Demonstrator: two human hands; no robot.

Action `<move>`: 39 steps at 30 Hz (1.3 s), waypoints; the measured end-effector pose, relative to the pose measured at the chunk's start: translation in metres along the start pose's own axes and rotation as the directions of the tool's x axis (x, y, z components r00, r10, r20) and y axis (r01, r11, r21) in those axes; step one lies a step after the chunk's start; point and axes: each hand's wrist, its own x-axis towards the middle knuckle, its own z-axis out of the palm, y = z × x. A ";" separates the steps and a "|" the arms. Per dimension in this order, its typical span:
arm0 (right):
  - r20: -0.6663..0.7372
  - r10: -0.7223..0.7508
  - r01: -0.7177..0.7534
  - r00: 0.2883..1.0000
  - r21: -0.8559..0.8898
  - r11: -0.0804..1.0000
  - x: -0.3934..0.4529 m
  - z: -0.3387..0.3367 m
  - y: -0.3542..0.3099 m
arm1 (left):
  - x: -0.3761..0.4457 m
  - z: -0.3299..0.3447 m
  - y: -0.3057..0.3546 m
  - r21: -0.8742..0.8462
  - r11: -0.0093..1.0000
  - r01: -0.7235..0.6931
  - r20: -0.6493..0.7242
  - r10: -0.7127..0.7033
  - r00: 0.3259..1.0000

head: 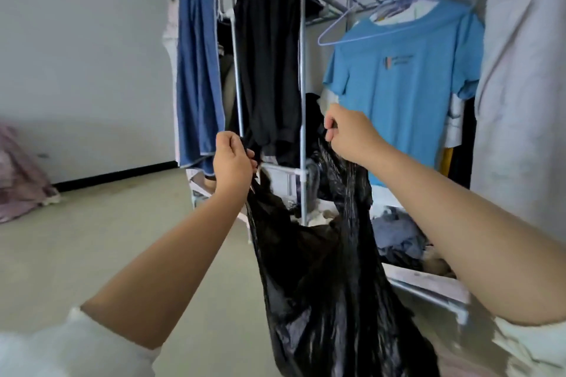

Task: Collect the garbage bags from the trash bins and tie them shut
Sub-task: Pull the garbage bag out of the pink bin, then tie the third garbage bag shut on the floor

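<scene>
Two hands lifting black garbage bag (330, 278) before clothes rack (301, 101). Left hand (233, 159) and right hand (349, 135) fingers clamping on opposite rim corners. Probably best: keeping mouth taut, crossing corners, knotting tight.

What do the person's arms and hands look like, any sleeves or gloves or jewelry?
Both hands, left and right, are bare: no gloves, rings or watch show. The forearms are uncovered. White sleeves are pushed up near the elbows, seen at the bottom corners of the view. No markings visible.
</scene>
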 end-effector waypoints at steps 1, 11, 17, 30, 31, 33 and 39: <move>0.083 -0.003 0.005 0.997 -0.026 1.000 -0.001 0.010 -0.006 | 0.004 -0.011 -0.003 0.031 1.000 -0.006 0.026 0.005 1.000; 0.411 0.134 -0.058 0.902 -0.191 0.980 -0.064 0.193 -0.037 | -0.002 -0.119 -0.135 0.636 0.762 -0.125 0.337 -0.129 0.932; 0.226 0.294 -0.309 0.929 0.033 0.950 -0.094 0.285 -0.044 | -0.010 -0.170 -0.213 0.514 0.834 0.199 0.177 -0.330 0.927; 0.476 0.421 -0.636 0.772 0.569 0.522 -0.166 0.378 0.012 | -0.083 -0.195 -0.293 0.068 0.859 0.507 0.214 -0.509 0.834; 0.531 0.352 -0.630 0.771 0.557 0.540 -0.173 0.379 0.019 | -0.090 -0.195 -0.298 0.118 0.854 0.507 0.291 -0.518 0.805; 0.631 0.246 -0.650 0.736 0.556 0.518 -0.185 0.383 0.035 | -0.103 -0.196 -0.307 0.281 0.852 0.442 0.448 -0.524 0.724; 0.803 0.057 -0.753 0.593 0.529 0.391 -0.200 0.412 0.060 | -0.115 -0.181 -0.337 0.437 0.798 0.415 0.449 -0.593 0.669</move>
